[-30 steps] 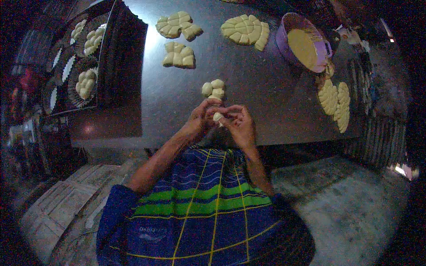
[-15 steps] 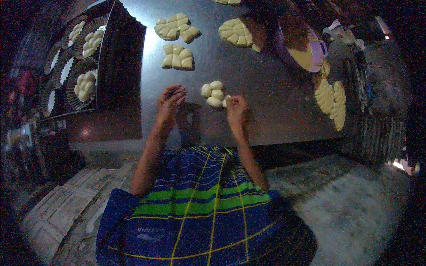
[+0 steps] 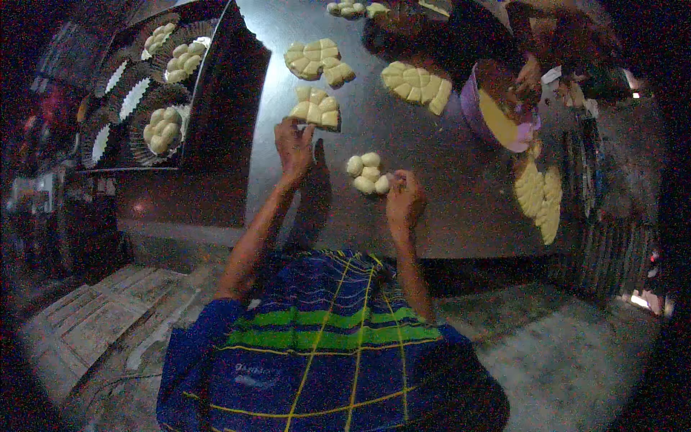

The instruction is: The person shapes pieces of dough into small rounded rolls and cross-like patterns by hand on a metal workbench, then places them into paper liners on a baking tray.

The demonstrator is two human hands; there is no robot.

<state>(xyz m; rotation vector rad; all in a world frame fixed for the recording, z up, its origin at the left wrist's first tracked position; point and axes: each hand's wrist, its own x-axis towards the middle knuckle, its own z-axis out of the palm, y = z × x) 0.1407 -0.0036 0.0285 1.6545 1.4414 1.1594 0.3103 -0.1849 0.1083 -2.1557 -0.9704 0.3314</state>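
Note:
My left hand [image 3: 294, 147] reaches up to the near edge of a scored pale dough slab [image 3: 317, 104], fingers curled on it. Lower and to the right, a cluster of several smooth dough balls [image 3: 367, 173] sits on the steel table [image 3: 439, 201]. My right hand [image 3: 405, 194] is at the cluster's right side, thumb and finger pinched at the rightmost ball [image 3: 383, 184]. More scored slabs [image 3: 313, 59] [image 3: 414, 88] lie farther up the table.
A dark tray [image 3: 180, 101] at left holds paper cups with dough clusters [image 3: 162, 129]. Across the table a person's hand [image 3: 525, 79] is over a purple tub [image 3: 471, 104] of yellow batter. Flattened dough [image 3: 547, 198] lies at right; another cluster [image 3: 348, 9] is at the top.
My hands have parted; my left hand has moved up to the dough slab. My right hand set a ball into the cluster and remains beside it. The other person's hand has reached farther over the tub.

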